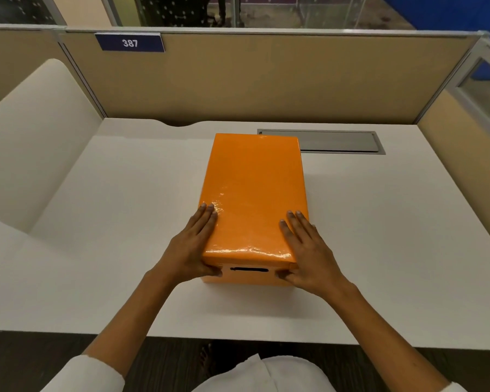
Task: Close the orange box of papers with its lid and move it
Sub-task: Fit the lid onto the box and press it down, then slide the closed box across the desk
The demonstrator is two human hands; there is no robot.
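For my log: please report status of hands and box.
Left hand and right hand grip near corners of lid. Orange box closed, on desk. Nothing blocking.

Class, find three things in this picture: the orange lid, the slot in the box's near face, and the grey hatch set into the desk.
orange lid (253, 190): head view, middle of its glossy top.
slot (249, 269): head view, centre of the dark opening.
grey hatch (340, 141): head view, middle of its flat cover.

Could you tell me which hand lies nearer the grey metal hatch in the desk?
The right hand, at the orange box's right corner; the hatch sits rear right.
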